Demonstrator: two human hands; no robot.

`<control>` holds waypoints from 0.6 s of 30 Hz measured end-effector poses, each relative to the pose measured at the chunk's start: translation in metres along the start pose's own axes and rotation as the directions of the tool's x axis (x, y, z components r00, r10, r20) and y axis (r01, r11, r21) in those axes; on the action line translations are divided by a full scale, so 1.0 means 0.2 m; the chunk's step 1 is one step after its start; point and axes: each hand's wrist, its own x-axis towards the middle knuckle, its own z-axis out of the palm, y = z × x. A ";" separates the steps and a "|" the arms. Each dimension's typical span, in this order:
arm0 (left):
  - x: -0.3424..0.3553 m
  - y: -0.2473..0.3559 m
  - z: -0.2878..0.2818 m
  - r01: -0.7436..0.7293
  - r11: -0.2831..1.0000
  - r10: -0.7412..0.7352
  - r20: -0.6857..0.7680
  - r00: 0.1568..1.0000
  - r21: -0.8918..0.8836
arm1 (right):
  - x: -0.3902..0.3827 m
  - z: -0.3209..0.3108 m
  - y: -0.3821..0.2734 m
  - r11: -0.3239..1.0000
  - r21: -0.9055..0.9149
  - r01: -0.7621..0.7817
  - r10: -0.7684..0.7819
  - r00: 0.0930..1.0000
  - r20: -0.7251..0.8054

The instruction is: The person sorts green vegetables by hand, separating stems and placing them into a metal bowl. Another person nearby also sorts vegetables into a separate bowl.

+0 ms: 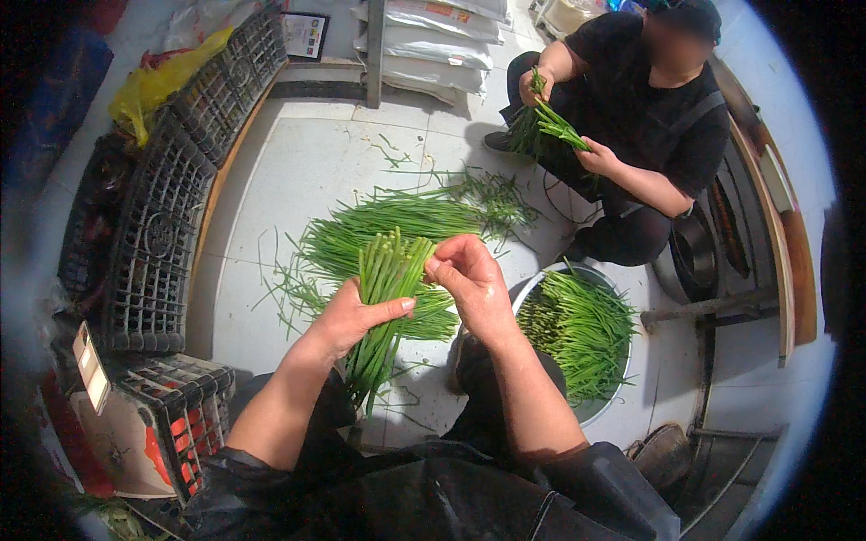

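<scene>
My left hand (350,317) is wrapped round a thick bunch of garlic chives (393,269), its thumb laid across the stems. The pale cut ends point up and away from me, and the green leaves hang toward my lap. At the right edge of the bunch, the thumb and forefinger of my right hand (475,287) pinch at the stem ends. Just beyond, a loose pile of garlic chives (397,216) spreads over the tiled floor. To the right stands a round tub (595,410) filled with bundled garlic chives (582,329).
Opposite, at the far right, a person (631,117) in black squats, holding chives in both hands. Black plastic crates (158,239) line the left side; another crate (185,419) sits near my left arm. Stacked white sacks (433,45) stand at the back. Scattered trimmings (505,198) lie beside the pile.
</scene>
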 end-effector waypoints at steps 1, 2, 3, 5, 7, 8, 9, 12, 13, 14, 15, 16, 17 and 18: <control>0.00 0.00 0.00 -0.008 1.000 0.008 -0.011 1.000 0.024 | 0.00 0.00 0.01 1.000 -0.025 0.017 -0.017 1.000 -0.001; 0.00 -0.01 0.00 -0.002 0.998 0.003 -0.025 1.000 0.060 | 0.00 -0.01 0.02 0.994 -0.092 0.058 -0.061 0.998 -0.032; 0.00 -0.01 0.00 -0.028 0.996 0.031 -0.039 0.999 0.080 | 0.01 -0.01 0.03 0.980 -0.161 0.113 -0.123 0.991 -0.054; 0.00 -0.01 0.01 -0.029 0.990 0.040 -0.071 0.997 0.138 | 0.02 -0.01 0.04 0.955 -0.248 0.162 -0.192 0.976 -0.102; 0.00 0.00 0.01 -0.055 0.996 0.061 -0.082 0.995 0.072 | 0.04 -0.02 0.05 0.946 -0.282 0.158 -0.209 0.965 -0.159; 0.00 0.00 0.01 -0.059 0.998 0.061 -0.073 0.995 0.027 | 0.05 -0.03 0.05 0.954 -0.273 0.128 -0.182 0.966 -0.183; 0.00 0.00 0.01 -0.044 0.999 0.045 -0.085 0.995 0.022 | 0.05 -0.03 0.04 0.960 -0.263 0.097 -0.155 0.966 -0.206; -0.01 0.01 0.02 -0.045 0.999 0.044 -0.088 0.995 0.000 | 0.05 -0.01 0.04 0.993 -0.116 0.032 -0.048 0.988 -0.146; -0.01 0.00 0.02 -0.071 0.997 0.072 -0.100 0.992 0.011 | 0.04 0.00 0.03 0.999 -0.037 0.031 -0.034 0.996 -0.083; -0.01 0.00 0.02 -0.094 0.995 0.095 -0.093 0.991 0.017 | 0.03 0.01 0.04 0.998 -0.043 0.035 -0.036 0.999 -0.039; -0.01 0.00 0.03 -0.091 0.994 0.097 -0.110 0.989 0.057 | 0.03 0.02 0.04 0.998 -0.055 0.032 -0.035 0.998 -0.055; 0.00 0.00 0.03 -0.084 0.992 0.093 -0.104 0.990 0.093 | 0.03 0.03 0.03 0.997 -0.067 0.027 -0.032 0.998 -0.061; 0.00 0.00 0.03 -0.045 0.990 0.059 -0.105 0.993 0.130 | 0.03 0.03 0.03 0.996 -0.092 0.018 -0.024 0.997 -0.071; 0.00 0.00 0.02 -0.121 0.986 0.131 -0.084 0.988 0.110 | 0.03 0.03 0.03 0.999 -0.040 0.024 -0.027 0.998 -0.062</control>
